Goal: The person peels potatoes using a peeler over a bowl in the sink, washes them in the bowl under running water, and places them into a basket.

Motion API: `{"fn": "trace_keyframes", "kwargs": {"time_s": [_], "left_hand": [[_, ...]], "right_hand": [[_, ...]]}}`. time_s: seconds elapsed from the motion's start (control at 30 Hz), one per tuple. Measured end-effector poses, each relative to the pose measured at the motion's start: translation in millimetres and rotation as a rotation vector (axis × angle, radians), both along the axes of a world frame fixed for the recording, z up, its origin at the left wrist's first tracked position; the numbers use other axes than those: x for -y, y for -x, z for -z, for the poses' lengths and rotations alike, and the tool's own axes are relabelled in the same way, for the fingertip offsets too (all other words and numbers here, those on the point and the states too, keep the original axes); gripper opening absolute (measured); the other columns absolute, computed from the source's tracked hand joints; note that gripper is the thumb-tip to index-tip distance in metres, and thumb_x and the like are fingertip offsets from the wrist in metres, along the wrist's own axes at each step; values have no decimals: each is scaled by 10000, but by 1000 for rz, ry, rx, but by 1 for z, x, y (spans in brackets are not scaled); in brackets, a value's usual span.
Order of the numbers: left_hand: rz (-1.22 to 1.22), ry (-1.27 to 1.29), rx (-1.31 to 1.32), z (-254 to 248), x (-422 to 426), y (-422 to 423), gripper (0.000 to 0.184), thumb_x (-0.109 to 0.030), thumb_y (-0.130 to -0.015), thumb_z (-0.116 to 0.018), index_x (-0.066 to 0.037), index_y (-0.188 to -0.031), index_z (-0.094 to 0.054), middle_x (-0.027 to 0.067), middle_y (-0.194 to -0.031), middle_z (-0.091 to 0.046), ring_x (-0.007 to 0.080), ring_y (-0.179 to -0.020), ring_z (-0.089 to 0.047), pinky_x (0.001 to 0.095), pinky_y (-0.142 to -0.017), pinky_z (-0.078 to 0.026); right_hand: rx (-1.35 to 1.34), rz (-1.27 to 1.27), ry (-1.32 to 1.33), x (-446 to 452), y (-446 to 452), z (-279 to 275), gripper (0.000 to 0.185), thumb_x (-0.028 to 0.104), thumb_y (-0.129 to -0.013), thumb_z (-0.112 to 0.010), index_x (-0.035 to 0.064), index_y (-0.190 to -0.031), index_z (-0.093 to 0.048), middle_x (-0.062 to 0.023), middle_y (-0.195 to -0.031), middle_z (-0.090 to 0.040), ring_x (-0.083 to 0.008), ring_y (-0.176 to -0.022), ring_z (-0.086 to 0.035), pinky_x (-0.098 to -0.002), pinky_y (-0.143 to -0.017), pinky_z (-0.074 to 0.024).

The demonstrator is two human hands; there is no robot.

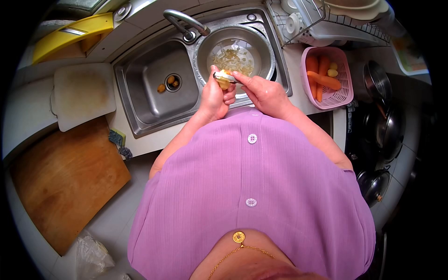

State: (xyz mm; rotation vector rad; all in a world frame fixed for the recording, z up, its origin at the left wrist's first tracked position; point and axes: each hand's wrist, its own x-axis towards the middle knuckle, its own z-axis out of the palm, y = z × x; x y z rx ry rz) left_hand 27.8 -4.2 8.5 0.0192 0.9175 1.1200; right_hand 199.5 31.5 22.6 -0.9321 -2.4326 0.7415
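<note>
My left hand (215, 97) is closed around a partly peeled potato (224, 86), its pale yellow flesh showing. A peeler (226, 77) lies across the potato's top, gripped by my right hand (266, 93) with the forefinger stretched along it. Both hands are over the near rim of a round metal basin (269, 51) set in the right sink bowl. Inside the basin, peelings (233, 59) float in water. To the left, small unpeeled potatoes (172, 80) lie at the drain of the left sink bowl (154, 105).
A pink basket (345, 99) with carrots (324, 80) and peeled potatoes (332, 73) stands right of the sink. The faucet (189, 23) arches behind. White (84, 95) and wooden (70, 182) boards are at left, with a sponge (117, 137). Pans (389, 130) and a dish rack (326, 23) are at right.
</note>
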Motion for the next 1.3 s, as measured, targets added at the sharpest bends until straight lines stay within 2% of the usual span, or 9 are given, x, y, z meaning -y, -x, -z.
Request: {"fn": "trace_keyframes", "kwargs": {"time_s": [0.07, 0.37, 0.47, 0.63, 0.77, 0.87, 1.0, 1.07, 1.3], "left_hand": [[27, 4, -56, 2, 0, 0, 496, -548, -963, -302, -96, -877, -488, 17, -614, -411, 71, -437, -289, 218, -391, -247], [51, -56, -26, 9, 3, 5, 458, -498, -983, -290, -95, -889, -486, 15, -592, -395, 67, -431, -281, 210, -384, -232], [130, -153, -79, -3, 4, 6, 471, -517, -975, -292, -96, -897, -488, 14, -596, -401, 71, -428, -282, 206, -392, -235], [131, -44, 276, -5, -2, 6, 498, -558, -956, -300, -106, -891, -499, 10, -633, -425, 80, -455, -316, 217, -424, -268], [98, -42, 315, 10, -1, 5, 475, -549, -954, -323, -116, -887, -507, 5, -643, -417, 85, -466, -328, 224, -431, -275], [17, -56, 327, 11, -1, 3, 436, -532, -954, -347, -129, -909, -507, 0, -637, -403, 85, -462, -326, 224, -431, -273], [61, -82, 357, 10, 1, 4, 412, -527, -951, -370, -140, -941, -512, -1, -622, -396, 79, -461, -325, 214, -429, -264], [93, -123, 364, 8, 2, 4, 415, -532, -948, -374, -141, -948, -514, -2, -622, -399, 77, -461, -325, 211, -428, -262], [87, -8, 248, 5, 2, 0, 465, -547, -950, -347, -114, -962, -514, 11, -696, -462, 76, -477, -337, 208, -430, -277]], "right_hand": [[-14, 15, -49, 0, 1, 1, 469, 105, -851, -604, 199, -1301, -509, -58, -740, -582, -231, -636, -600, -331, -546, -493], [-215, 103, 262, -1, 1, 9, 358, 162, -910, -546, 134, -1267, -529, -152, -1057, -635, -310, -907, -635, -354, -773, -511], [-139, 335, 526, -5, -11, 24, 337, 165, -923, -529, 104, -1255, -528, -169, -1128, -614, -315, -964, -626, -334, -801, -499], [-254, 249, 316, 1, -5, 21, 350, 151, -912, -543, 131, -1261, -528, -152, -1081, -631, -298, -916, -640, -337, -762, -514], [-183, 114, 98, 3, -3, 8, 411, 126, -887, -567, 181, -1290, -511, -117, -982, -650, -265, -822, -649, -339, -670, -530], [12, 18, 98, 3, -4, -2, 441, 125, -875, -580, 200, -1302, -500, -101, -948, -651, -257, -780, -643, -338, -637, -530], [39, 66, 78, 2, -3, 6, 423, 134, -883, -574, 194, -1296, -506, -115, -978, -651, -274, -820, -645, -348, -671, -529], [-198, 276, 161, -2, -2, 28, 395, 139, -895, -560, 175, -1286, -514, -133, -1036, -642, -291, -875, -643, -355, -717, -524], [-286, 226, 278, 1, -3, 15, 371, 135, -907, -539, 160, -1277, -522, -143, -1110, -622, -299, -927, -636, -346, -760, -517]]}}
